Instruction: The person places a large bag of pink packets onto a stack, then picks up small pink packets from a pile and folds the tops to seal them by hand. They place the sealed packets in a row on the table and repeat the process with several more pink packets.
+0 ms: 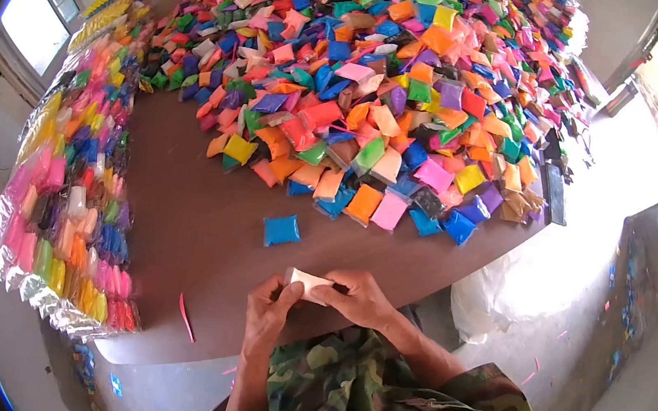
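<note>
Near the table's front edge I hold a small pale, cream-coloured packet between both hands. My left hand is closed on its left end, thumb on the near face. Pinching the right end is my right hand, its fingers partly covering that side. Just beyond the hands, a blue packet lies flat and alone on the brown tabletop. Farther back rises a large heap of packets in many colours, each in clear wrap.
Along the left side, clear bags of colourful packets are stacked in a long row. A thin red strip lies near the front edge. At the right, white plastic sheeting hangs by the table, and scraps litter the floor.
</note>
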### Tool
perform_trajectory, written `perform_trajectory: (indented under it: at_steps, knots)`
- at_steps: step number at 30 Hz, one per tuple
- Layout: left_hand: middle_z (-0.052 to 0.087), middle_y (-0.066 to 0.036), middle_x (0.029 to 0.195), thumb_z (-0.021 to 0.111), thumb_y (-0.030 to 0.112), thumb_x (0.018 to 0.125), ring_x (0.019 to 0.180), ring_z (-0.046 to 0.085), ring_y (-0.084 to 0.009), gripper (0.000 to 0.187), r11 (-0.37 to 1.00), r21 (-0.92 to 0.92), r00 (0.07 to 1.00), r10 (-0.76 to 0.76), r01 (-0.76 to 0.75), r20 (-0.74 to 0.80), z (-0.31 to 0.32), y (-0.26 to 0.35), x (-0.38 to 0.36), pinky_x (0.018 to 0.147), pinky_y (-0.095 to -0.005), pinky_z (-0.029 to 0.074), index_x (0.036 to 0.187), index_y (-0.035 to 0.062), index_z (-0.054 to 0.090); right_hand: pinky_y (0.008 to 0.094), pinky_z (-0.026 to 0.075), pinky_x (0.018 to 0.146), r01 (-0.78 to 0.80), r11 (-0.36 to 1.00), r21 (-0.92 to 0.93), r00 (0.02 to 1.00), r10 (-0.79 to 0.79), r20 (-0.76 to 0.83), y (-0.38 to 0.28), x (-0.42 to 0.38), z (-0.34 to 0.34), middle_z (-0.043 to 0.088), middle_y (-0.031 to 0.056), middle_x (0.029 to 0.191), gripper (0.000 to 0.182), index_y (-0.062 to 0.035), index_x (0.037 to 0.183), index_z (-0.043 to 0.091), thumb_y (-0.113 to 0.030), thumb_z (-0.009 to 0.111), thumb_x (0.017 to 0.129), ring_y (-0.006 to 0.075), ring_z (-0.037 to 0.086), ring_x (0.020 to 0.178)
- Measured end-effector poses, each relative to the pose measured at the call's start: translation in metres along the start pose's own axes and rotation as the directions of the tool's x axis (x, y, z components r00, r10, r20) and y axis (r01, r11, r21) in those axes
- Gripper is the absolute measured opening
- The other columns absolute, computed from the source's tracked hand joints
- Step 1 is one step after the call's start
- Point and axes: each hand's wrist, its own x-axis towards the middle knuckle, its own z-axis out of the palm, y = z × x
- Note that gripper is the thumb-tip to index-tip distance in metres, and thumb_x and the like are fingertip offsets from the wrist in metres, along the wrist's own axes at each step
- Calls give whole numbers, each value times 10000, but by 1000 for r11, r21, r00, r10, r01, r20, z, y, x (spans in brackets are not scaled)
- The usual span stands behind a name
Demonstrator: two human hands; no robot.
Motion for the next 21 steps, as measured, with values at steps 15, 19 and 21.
perform_trajectory:
  at_steps: [15,19,21]
  knots:
    - [741,2,918,790,211,1028,859,637,-74,232,996,-89,1000,-5,8,28,1,-1,4,784,-258,503,1097,-11,785,348,514,662,146,974,-172,989,-145,19,-3,-1,-2,695,110,804,305,-5,1025,766,-309,793,1016,167,659,755]
    - [742,1,957,779,215,1034,882,629,-68,239,998,53,999,16,-18,32,-9,-9,6,784,-260,506,1087,-17,786,359,525,648,181,966,-186,982,-188,-22,-8,-3,3,717,131,856,300,-6,1074,762,-291,809,994,182,684,772]
    - [741,4,952,777,233,1035,879,626,-70,247,999,37,1000,10,-11,22,-7,-13,7,780,-266,507,1072,-11,790,355,534,652,157,974,-163,985,-167,-52,-8,-3,5,736,118,896,294,-5,1113,760,-270,805,996,165,689,791]
